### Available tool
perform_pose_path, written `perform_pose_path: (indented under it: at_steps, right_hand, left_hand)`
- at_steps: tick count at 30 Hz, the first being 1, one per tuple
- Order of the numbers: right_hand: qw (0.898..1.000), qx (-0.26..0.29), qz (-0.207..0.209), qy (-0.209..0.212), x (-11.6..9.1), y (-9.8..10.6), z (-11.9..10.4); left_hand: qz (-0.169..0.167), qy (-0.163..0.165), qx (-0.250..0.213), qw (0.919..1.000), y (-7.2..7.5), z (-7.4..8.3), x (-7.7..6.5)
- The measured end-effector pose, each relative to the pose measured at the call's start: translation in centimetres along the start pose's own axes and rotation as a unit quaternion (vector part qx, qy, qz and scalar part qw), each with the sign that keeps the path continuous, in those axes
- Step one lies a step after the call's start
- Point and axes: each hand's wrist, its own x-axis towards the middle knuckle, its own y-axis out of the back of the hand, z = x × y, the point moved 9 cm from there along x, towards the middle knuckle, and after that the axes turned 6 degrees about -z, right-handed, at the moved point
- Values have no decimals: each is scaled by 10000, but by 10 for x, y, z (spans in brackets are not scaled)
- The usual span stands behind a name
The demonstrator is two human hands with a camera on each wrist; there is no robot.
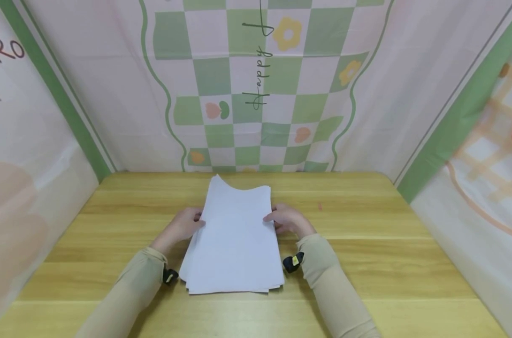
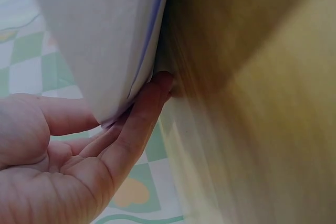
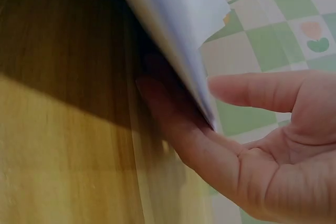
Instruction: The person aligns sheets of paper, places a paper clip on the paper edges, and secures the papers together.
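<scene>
A stack of white paper sheets [image 1: 236,244] lies over the middle of the wooden table, its lower corners slightly out of line and its far edge curving up at the corners. On its left side my left hand [image 1: 187,224] grips the edge, thumb on top and fingers underneath. In the left wrist view, the paper [image 2: 100,30] stands between the thumb and fingers of that hand [image 2: 79,156]. Across from it, my right hand [image 1: 287,219] holds the right edge likewise. The right wrist view has the fingers of this hand [image 3: 252,150] beneath the paper [image 3: 178,9].
The wooden table [image 1: 365,263] reaches out on both sides of the paper. A tiny pinkish scrap [image 1: 320,206] lies to the right of the right hand. Behind the table hangs a green-and-white checked cloth [image 1: 247,112], with printed curtains on both sides.
</scene>
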Motion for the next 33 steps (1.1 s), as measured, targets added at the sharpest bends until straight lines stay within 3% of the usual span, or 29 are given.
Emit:
perform_pose_path:
  at_steps: [20, 29, 33]
  right_hand:
    - [9983, 283, -307, 415, 3, -6, -3]
    - [9957, 374, -203, 819, 0, -6, -12]
    - [9932, 378, -219, 1078, -4, -7, -20]
  left_hand:
    - [156, 106, -331, 9993, 5, -3, -2]
    - [498, 255, -719, 9958, 13, -3, -7]
    - [729, 385, -1087, 9906, 18, -2, -9]
